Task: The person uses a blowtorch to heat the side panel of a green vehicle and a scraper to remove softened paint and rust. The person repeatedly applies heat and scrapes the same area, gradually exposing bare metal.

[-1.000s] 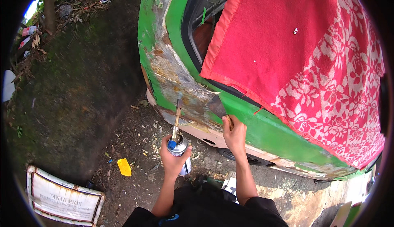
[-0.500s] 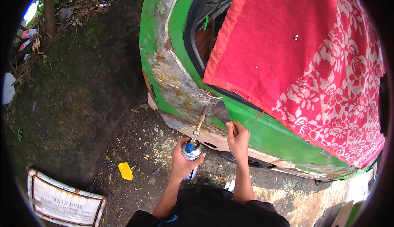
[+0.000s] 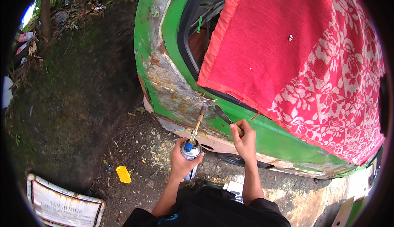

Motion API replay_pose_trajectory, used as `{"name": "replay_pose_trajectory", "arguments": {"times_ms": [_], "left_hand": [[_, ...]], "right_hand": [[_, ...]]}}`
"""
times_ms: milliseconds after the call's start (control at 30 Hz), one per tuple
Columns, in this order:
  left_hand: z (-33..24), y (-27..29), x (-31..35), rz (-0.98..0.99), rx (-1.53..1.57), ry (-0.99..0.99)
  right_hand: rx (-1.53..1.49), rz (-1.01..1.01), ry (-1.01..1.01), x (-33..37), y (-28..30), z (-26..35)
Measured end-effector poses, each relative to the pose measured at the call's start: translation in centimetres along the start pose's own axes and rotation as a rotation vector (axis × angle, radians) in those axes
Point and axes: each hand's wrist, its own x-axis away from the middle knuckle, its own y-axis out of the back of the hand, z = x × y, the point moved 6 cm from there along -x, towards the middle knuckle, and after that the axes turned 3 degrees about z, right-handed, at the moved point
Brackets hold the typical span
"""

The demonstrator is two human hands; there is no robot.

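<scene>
My left hand is wrapped round the can of a gas blowtorch. The torch's brass tube and dark nozzle point up at the vehicle's green side, and its blue knob shows above the can. In my right hand is a putty knife, gripped by its brown handle. Its dark blade lies at the green paint, just right of the nozzle. A bare, rusty grey patch with ragged paint edges runs up the corner of the green vehicle. I cannot make out a flame.
A red flowered cloth hangs over the vehicle's window. A yellow scrap lies on the dirt ground at left, near a rust-edged white sign. A dark mossy slope rises beyond, with a tree trunk and litter.
My right hand has shifted slightly right, and the putty knife has turned so its blade shows narrower. The torch stays close to the patch. The whole view has shifted slightly.
</scene>
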Motion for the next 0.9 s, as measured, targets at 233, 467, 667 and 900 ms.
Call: {"name": "replay_pose_trajectory", "arguments": {"times_ms": [233, 467, 667, 900], "left_hand": [[-0.4, 1.3, 0.4, -0.093, 0.019, 0.004], [-0.8, 3.7, 0.9, -0.301, 0.176, 0.063], [-0.2, 4.3, 1.1, -0.352, 0.167, 0.083], [-0.1, 5.4, 2.2, -0.337, 0.122, 0.094]], "right_hand": [[0.008, 0.047, 0.118, -2.0, 0.6, 1.7], [0.163, 0.009, 0.311, -2.7, 0.5, 3.3], [0.189, 0.011, 0.319, -4.0, -1.9, 3.8], [0.170, -0.076, 0.341, -2.6, -1.8, 3.8]]}}
